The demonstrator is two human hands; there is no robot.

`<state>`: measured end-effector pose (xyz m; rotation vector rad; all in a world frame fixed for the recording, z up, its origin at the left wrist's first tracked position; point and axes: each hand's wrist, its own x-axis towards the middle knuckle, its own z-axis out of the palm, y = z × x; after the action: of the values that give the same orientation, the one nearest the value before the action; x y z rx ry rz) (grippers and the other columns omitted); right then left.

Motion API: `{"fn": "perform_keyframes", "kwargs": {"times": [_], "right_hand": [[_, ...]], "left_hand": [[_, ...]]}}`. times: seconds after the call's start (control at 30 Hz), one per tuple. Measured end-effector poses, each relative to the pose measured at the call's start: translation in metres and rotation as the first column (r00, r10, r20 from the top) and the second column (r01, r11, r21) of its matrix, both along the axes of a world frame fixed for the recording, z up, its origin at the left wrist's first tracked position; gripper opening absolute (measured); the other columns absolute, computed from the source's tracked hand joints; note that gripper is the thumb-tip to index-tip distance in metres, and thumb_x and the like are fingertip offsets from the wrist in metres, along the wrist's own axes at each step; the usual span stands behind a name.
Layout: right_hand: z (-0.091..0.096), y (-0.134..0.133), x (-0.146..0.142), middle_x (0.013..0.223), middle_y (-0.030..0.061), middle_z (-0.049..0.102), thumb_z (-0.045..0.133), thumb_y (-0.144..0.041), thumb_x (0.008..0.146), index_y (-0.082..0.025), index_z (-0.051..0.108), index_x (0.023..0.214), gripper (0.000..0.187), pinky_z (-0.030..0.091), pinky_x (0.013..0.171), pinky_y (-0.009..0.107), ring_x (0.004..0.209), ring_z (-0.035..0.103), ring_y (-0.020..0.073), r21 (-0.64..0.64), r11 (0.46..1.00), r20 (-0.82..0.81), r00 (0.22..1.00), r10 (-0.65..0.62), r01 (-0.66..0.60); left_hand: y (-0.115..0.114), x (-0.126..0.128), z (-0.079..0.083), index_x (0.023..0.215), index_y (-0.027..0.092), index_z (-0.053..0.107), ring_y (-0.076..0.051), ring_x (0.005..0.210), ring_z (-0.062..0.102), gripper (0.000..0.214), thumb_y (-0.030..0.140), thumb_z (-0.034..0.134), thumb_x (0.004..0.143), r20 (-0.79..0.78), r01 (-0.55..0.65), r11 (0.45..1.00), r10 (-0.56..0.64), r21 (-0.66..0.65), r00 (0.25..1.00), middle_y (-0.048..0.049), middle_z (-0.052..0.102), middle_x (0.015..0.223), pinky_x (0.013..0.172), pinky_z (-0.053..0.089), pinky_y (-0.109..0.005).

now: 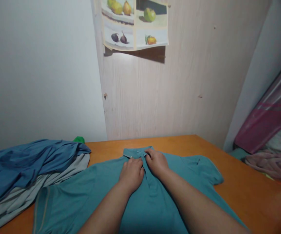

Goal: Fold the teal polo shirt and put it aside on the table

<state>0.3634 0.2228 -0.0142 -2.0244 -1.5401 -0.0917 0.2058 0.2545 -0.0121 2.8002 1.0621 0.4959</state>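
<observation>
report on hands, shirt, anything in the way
Left hand, right hand on teal shirt by collar; grip unclear. Front up on table. Blue garment heaped at left, away from hands.

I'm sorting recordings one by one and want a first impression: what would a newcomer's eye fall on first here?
Probably the teal shirt spread over the orange table, with the left hand and right hand close together near its collar. Next, perhaps, the fruit poster high on the wall.
</observation>
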Motion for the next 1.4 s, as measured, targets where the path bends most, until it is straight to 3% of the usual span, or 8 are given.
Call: {"fn": "perform_keyframes", "kwargs": {"times": [0.13, 0.3, 0.47, 0.83, 1.0, 1.17, 1.4], "right_hand": [[-0.005, 0.003, -0.004, 0.103, 0.0072, 0.075, 0.051, -0.025, 0.094, -0.022, 0.062, 0.124, 0.032, 0.044, 0.08, 0.028, 0.096, 0.068, 0.0218, 0.024, 1.0, -0.044, 0.999, -0.002, 0.003], [-0.01, 0.002, -0.004, 0.085, 0.0044, 0.07, 0.053, -0.016, 0.087, -0.018, 0.061, 0.108, 0.022, 0.038, 0.07, 0.026, 0.08, 0.063, 0.0194, 0.062, 0.998, -0.067, 0.998, 0.015, -0.011], [-0.011, 0.002, 0.0, 0.091, 0.0049, 0.069, 0.054, -0.013, 0.085, -0.019, 0.065, 0.092, 0.014, 0.04, 0.076, 0.026, 0.088, 0.06, 0.019, 0.019, 0.996, -0.026, 0.996, 0.087, -0.087], [-0.009, 0.004, -0.003, 0.106, 0.01, 0.069, 0.057, -0.019, 0.086, -0.018, 0.072, 0.102, 0.022, 0.045, 0.088, 0.03, 0.1, 0.062, 0.0224, -0.049, 0.993, -0.017, 0.994, 0.11, -0.111], [-0.008, 0.004, -0.004, 0.106, 0.0106, 0.068, 0.057, -0.019, 0.086, -0.017, 0.073, 0.102, 0.023, 0.045, 0.089, 0.03, 0.1, 0.062, 0.0223, -0.053, 0.992, -0.027, 0.993, 0.111, -0.112], [-0.011, 0.005, -0.003, 0.104, 0.0104, 0.07, 0.057, -0.017, 0.086, -0.017, 0.075, 0.099, 0.022, 0.045, 0.089, 0.03, 0.101, 0.062, 0.0219, -0.042, 0.991, -0.055, 0.991, 0.122, -0.125], [-0.016, 0.01, 0.016, 0.109, 0.0062, 0.074, 0.053, -0.01, 0.084, -0.018, 0.076, 0.103, 0.03, 0.044, 0.096, 0.027, 0.106, 0.064, 0.0188, 0.036, 0.999, -0.154, 0.987, 0.045, -0.039]], "left_hand": [[-0.003, -0.001, 0.003, 0.106, 0.024, 0.065, -0.029, 0.12, 0.056, 0.023, 0.025, 0.047, 0.093, -0.013, -0.004, 1.0, 0.004, 0.006, 1.0, -0.0087, 0.068, 0.125, 0.096, 0.043, -0.042], [0.001, -0.002, 0.0, 0.11, 0.024, 0.061, -0.028, 0.119, 0.057, 0.022, 0.029, 0.051, 0.091, 0.045, -0.027, 0.999, 0.028, -0.022, 0.999, -0.0086, 0.069, 0.117, 0.094, 0.043, -0.04], [0.006, -0.001, -0.004, 0.117, 0.024, 0.055, -0.024, 0.119, 0.058, 0.029, 0.027, 0.055, 0.088, 0.099, -0.045, 0.995, 0.054, -0.087, 0.994, -0.0075, 0.067, 0.122, 0.096, 0.042, -0.035], [0.009, -0.002, -0.005, 0.115, 0.022, 0.049, -0.023, 0.114, 0.062, 0.038, 0.016, 0.057, 0.077, 0.225, -0.054, 0.988, 0.086, -0.143, 0.971, -0.0091, 0.068, 0.119, 0.095, 0.045, -0.033], [0.008, -0.002, -0.005, 0.106, 0.021, 0.053, -0.021, 0.107, 0.061, 0.029, 0.01, 0.05, 0.079, 0.345, -0.017, 0.999, 0.033, -0.05, 0.938, -0.0076, 0.066, 0.109, 0.095, 0.046, -0.032], [0.004, 0.001, -0.006, 0.106, 0.022, 0.063, -0.023, 0.11, 0.061, 0.022, 0.019, 0.051, 0.088, 0.243, 0.118, 0.993, -0.119, 0.019, 0.963, -0.0071, 0.068, 0.113, 0.098, 0.045, -0.036], [0.004, 0.0, -0.005, 0.109, 0.02, 0.067, -0.025, 0.106, 0.064, 0.023, 0.025, 0.053, 0.091, 0.103, 0.074, 0.997, -0.075, 0.018, 0.992, -0.0092, 0.069, 0.111, 0.091, 0.048, -0.037]]}}
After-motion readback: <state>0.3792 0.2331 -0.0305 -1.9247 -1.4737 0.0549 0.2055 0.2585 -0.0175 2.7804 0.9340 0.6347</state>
